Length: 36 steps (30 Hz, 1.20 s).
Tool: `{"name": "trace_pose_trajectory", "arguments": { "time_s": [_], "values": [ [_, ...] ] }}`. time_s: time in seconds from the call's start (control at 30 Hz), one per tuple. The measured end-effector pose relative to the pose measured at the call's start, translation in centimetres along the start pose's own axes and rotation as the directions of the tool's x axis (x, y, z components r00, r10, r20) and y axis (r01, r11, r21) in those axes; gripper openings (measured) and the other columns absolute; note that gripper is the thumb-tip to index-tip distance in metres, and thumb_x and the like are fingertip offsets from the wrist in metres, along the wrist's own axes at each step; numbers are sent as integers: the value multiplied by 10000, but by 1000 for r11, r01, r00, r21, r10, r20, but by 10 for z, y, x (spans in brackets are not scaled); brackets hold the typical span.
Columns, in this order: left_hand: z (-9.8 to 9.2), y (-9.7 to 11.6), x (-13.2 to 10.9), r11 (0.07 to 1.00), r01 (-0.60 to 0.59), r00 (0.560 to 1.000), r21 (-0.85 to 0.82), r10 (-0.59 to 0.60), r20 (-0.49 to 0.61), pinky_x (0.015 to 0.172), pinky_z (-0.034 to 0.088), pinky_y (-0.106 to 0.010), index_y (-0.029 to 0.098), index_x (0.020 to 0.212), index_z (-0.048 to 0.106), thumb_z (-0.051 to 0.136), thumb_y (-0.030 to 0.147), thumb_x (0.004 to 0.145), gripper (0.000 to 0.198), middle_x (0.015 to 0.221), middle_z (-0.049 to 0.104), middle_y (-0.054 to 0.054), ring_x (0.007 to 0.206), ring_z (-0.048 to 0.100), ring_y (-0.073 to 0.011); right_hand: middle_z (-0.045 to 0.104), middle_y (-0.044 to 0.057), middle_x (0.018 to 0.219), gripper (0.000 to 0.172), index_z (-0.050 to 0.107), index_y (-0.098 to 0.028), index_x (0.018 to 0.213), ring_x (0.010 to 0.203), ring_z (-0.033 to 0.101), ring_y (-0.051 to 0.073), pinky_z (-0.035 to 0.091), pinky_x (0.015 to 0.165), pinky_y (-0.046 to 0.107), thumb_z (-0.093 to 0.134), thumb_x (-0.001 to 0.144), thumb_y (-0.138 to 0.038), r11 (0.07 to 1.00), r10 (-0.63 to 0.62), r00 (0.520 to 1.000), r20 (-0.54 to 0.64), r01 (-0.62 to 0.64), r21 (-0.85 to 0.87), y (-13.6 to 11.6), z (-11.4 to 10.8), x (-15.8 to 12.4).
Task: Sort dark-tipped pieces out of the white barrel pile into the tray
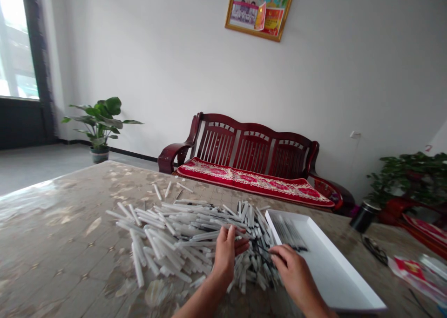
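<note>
Left hand [226, 255]: I held it half-curled over the right side of the pile, fingertips among the tubes; I could not tell whether it gripped any.
Right hand [293, 267]: I had it pinching a thin black-tipped pen [265, 249] above the tray's left rim.
Pile: a loose heap of white plastic pen tubes [174, 236] lay under the left hand, just beside the right.
Tray: a shallow white rectangular tray [335, 257] held rows of dark pens [288, 232], right of the heap, near the front right edge of the marble-patterned table [59, 243].
</note>
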<state>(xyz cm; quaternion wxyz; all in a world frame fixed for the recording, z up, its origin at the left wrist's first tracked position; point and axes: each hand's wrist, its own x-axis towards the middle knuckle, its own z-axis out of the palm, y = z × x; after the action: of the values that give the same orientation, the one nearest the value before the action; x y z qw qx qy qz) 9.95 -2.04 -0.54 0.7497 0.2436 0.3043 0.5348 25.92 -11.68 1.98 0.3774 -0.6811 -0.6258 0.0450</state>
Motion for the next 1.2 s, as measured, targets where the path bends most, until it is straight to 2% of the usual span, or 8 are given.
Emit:
{"name": "trace_pose_trajectory", "arguments": {
  "time_s": [0.1, 0.2, 0.4, 0.53, 0.6, 0.7, 0.83, 1.2],
  "values": [
    [2, -3, -5, 999, 20, 995, 43, -24, 93, 610, 597, -299, 180, 853, 558, 712, 509, 754, 376, 879, 742, -70, 596, 703, -153, 706, 54, 847, 212, 736, -242, 842, 817, 668, 218, 488, 755, 307, 528, 837, -280, 997, -80, 997, -10, 80, -14, -14, -3, 9],
    [4, -2, -9, 994, 106, 983, -5, -104, 150, 595, 590, -257, 166, 836, 580, 760, 409, 753, 314, 807, 727, -51, 612, 707, -149, 694, 35, 783, 148, 728, -233, 832, 739, 645, 204, 487, 694, 291, 628, 801, -337, 988, -30, 999, 25, 26, 150, -24, 1, 23],
    [7, 10, -10, 952, 272, 946, -143, -237, 222, 594, 599, -218, 138, 865, 592, 720, 212, 831, 151, 739, 719, -48, 614, 720, -137, 560, -34, 588, 598, 654, -182, 862, 475, 464, 105, 347, 436, 212, 784, 552, -677, 747, 150, 972, 179, -230, 624, -19, 23, 50],
    [4, 13, -3, 959, 208, 968, -193, -173, 185, 604, 605, -212, 125, 870, 600, 676, 159, 861, 83, 740, 721, -64, 645, 730, -146, 601, -5, 647, 602, 650, -175, 905, 474, 474, 109, 307, 415, 208, 616, 706, -742, 674, 207, 965, 159, -258, 692, -10, 34, 55],
    [2, 13, 2, 960, 161, 984, -228, -137, 118, 607, 603, -203, 128, 866, 597, 665, 146, 867, 70, 718, 714, -56, 651, 731, -144, 643, 23, 695, 492, 671, -174, 880, 548, 548, 146, 363, 462, 227, 566, 797, -647, 784, 245, 965, 88, -251, 568, -3, 37, 55],
    [-1, 11, 9, 956, 114, 993, -269, -108, 35, 607, 602, -200, 132, 858, 592, 636, 119, 880, 51, 700, 706, -50, 649, 730, -141, 691, 41, 738, 207, 704, -189, 762, 714, 633, 202, 444, 622, 267, 620, 797, -376, 968, 215, 976, -12, -212, 135, 9, 44, 51],
    [-2, 8, 12, 957, 101, 995, -273, -98, 24, 607, 603, -206, 131, 862, 593, 656, 119, 866, 64, 716, 706, -50, 654, 729, -145, 717, 47, 868, 168, 734, -225, 809, 841, 663, 206, 437, 711, 266, 583, 793, -155, 941, 147, 989, -14, -144, -308, 14, 55, 43],
    [-6, 4, 16, 969, 82, 996, -232, -84, 5, 583, 593, -205, 143, 857, 597, 739, 164, 808, 152, 691, 684, -26, 641, 723, -147, 695, 43, 926, 176, 710, -258, 852, 833, 675, 204, 441, 658, 267, 568, 827, -158, 887, 87, 996, 23, -67, -458, 6, 63, 40]
  ]
}}
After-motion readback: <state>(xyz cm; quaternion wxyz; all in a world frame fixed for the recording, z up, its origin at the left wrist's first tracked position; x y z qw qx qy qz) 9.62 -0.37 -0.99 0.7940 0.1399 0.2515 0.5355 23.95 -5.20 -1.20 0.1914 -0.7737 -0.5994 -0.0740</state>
